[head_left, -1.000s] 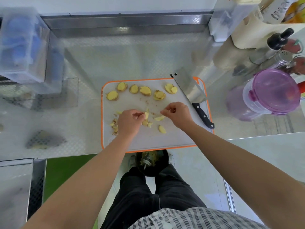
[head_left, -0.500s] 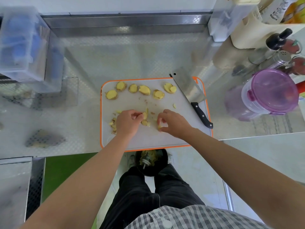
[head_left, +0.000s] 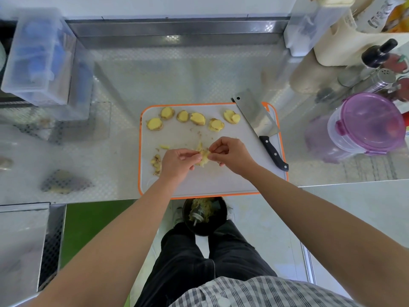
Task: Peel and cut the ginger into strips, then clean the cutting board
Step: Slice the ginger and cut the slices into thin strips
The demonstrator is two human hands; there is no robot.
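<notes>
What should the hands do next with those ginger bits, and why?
Probably the right hand should reach for the loose scraps near the cutting board's left edge. The left hand and it pinch a ginger clump together, but those scraps litter the board, and a bin of peelings waits below.

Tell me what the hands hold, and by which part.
Both pinch one small ginger clump: the left hand at its left side, the right hand at its upper right edge.
</notes>
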